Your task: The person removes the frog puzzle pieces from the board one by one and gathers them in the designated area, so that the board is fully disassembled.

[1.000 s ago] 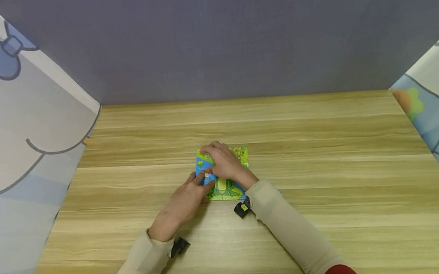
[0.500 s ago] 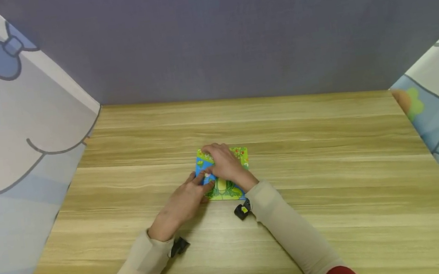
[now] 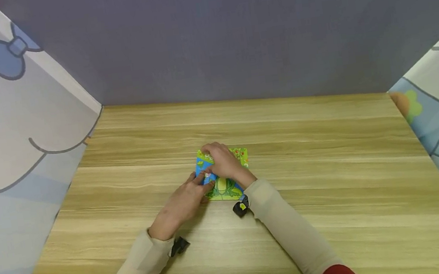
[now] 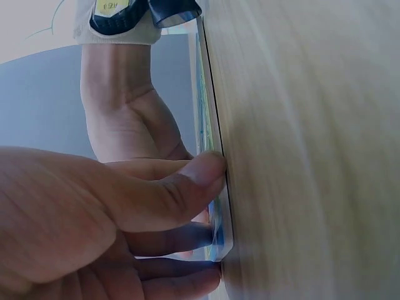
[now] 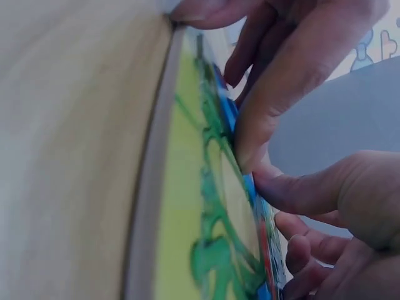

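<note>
Flat, square puzzle board (image 3: 224, 173), bright green and blue with a frog drawn on it, near the middle of the wooden table (image 3: 333, 177). Under both hands: right hand (image 3: 224, 161) on top with fingers straight, pressing the picture; left hand (image 3: 186, 201) at the left edge, thumb and fingertips (image 4: 200, 181) pressing there, gripping nothing.

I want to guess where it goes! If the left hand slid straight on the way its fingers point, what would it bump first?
Probably the right hand. The left hand points up and to the right across the frog puzzle, which its fingers already touch, and the right hand lies on the puzzle just ahead. Depth is hard to judge.
</note>
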Available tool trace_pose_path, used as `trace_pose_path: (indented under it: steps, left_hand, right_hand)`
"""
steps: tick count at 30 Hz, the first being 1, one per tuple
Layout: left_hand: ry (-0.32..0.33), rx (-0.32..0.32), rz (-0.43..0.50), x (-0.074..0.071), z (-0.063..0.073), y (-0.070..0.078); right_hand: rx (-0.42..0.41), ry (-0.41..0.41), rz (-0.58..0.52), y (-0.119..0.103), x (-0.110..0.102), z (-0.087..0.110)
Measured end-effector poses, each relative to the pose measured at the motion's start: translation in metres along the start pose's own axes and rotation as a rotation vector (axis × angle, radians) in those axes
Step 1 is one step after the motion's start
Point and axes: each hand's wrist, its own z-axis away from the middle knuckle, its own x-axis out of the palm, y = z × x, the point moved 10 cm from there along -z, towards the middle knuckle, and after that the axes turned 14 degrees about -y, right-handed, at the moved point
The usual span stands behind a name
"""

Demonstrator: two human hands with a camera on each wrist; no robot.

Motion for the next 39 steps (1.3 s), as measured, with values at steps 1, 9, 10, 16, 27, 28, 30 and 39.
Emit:
trace_pose_path:
  steps: [1,9,10,16,27,28,30,39]
  left_hand:
    - [-0.004,-0.002,0.004,0.0006,-0.0003,-0.0002]
    - [-0.01,-0.013,0.019,0.0011,-0.0011,-0.0014]
    - [-0.011,-0.014,0.019,0.001,-0.0012,-0.0013]
    - [-0.015,-0.01,0.014,0.0007,-0.0019,-0.0003]
    - [0.007,0.0,-0.011,-0.0001,-0.0004,0.0017]
    - [0.006,0.001,-0.009,-0.0001,-0.0002,0.0019]
    - [0.0,0.002,-0.002,0.0003,0.0,0.0022]
    - [-0.022,-0.003,0.025,0.0003,-0.0001,0.0015]
  right_hand:
    - [0.001,-0.007,-0.006,0.0008,0.0004,-0.0009]
    - [0.024,-0.046,-0.077,0.0061,0.0041,-0.0049]
    - [0.028,-0.045,-0.087,0.0068,0.0039,-0.0041]
    - [-0.009,0.0,-0.017,0.0031,-0.0009,-0.0006]
    - [-0.047,-0.09,0.01,-0.0007,0.0037,-0.0067]
    - [-0.043,-0.105,-0.001,-0.0003,0.0046,-0.0075]
    - [-0.031,-0.132,-0.023,0.0009,0.0063,-0.0084]
    - [-0.008,-0.09,-0.006,0.007,0.0011,-0.0095]
